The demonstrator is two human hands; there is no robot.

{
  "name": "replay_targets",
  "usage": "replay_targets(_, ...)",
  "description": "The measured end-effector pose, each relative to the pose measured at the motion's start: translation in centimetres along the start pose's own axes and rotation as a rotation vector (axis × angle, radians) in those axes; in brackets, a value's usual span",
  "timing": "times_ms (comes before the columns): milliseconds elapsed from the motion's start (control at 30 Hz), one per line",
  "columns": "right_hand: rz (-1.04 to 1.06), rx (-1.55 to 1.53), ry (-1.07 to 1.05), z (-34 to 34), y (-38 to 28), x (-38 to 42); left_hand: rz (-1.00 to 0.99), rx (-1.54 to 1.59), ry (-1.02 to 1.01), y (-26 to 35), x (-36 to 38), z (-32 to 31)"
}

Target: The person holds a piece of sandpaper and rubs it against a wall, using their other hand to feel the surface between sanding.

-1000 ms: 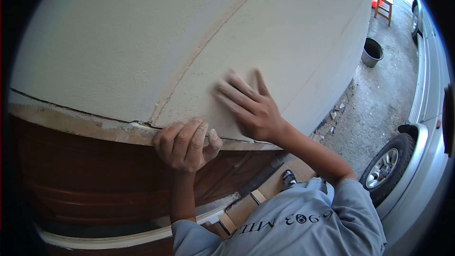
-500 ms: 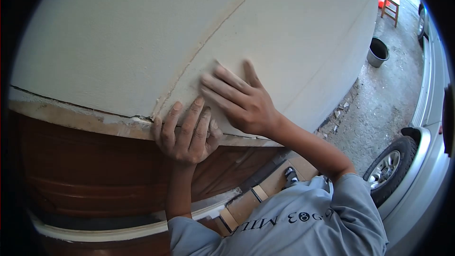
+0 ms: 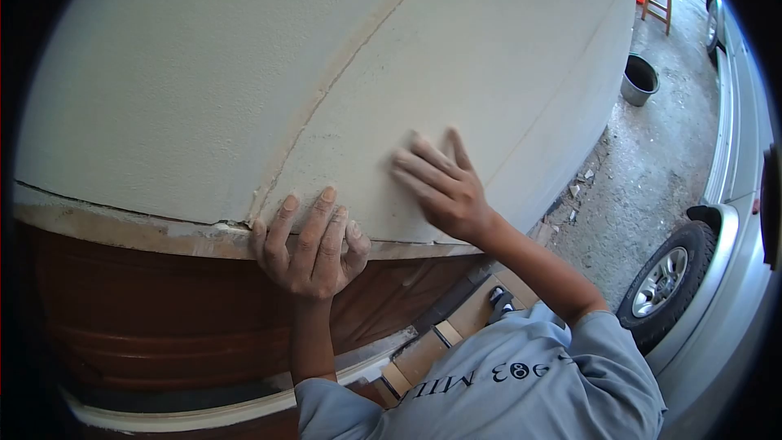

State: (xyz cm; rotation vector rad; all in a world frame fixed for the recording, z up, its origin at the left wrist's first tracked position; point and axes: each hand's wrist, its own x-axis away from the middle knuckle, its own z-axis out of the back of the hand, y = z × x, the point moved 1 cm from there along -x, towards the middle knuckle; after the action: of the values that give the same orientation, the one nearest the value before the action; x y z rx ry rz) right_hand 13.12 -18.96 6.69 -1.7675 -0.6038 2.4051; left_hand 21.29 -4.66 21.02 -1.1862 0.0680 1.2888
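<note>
A pale, curved plastered wall (image 3: 456, 57) fills the upper part of the head view, with a cracked seam (image 3: 319, 102) slanting down it. My left hand (image 3: 311, 248) rests over the wall's lower edge beside the seam's bottom end, its dusty fingers stretched upward and slightly apart. To its right, my right hand (image 3: 444, 187) lies on the plaster with the fingers extended and the thumb apart. Motion blurs its fingertips, and I make out no tool there; its palm side is hidden.
Brown wooden panelling (image 3: 163, 301) lies below the ledge (image 3: 130, 232). On the right are a dark bucket (image 3: 639, 81), a wooden stool (image 3: 658, 0), rubble (image 3: 577, 187) beside the wall and a parked vehicle with a large wheel (image 3: 664, 281).
My right hand has moved right and slightly down across the plaster, away from my left hand. My left hand stays on the edge. The camera view has shifted a little.
</note>
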Motion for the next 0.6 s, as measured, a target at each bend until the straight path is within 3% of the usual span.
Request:
replay_targets(100, -0.017, 0.021, 0.012, 0.1, 1.1, 0.8, -0.002, 0.004, 0.023, -0.1, 0.0, -0.3)
replay_targets(233, 0.037, 0.011, 0.154, 2.8, -0.5, -8.0, -0.003, 0.024, 0.019, -0.1, 0.1, -0.1)
replay_targets(333, -0.036, -0.039, 0.162, 1.4, -1.0, -5.9, -0.023, 0.024, 0.021, -0.1, 0.2, 0.0)
replay_targets(433, -0.092, -0.05, 0.001, -2.0, -0.4, 4.2, -0.03, 0.016, 0.032, -0.1, 0.3, -0.1)
replay_targets(600, 0.042, -0.009, 0.119, 1.4, -0.6, -6.0, -0.022, 0.018, 0.021, 0.0, 0.2, -0.1)
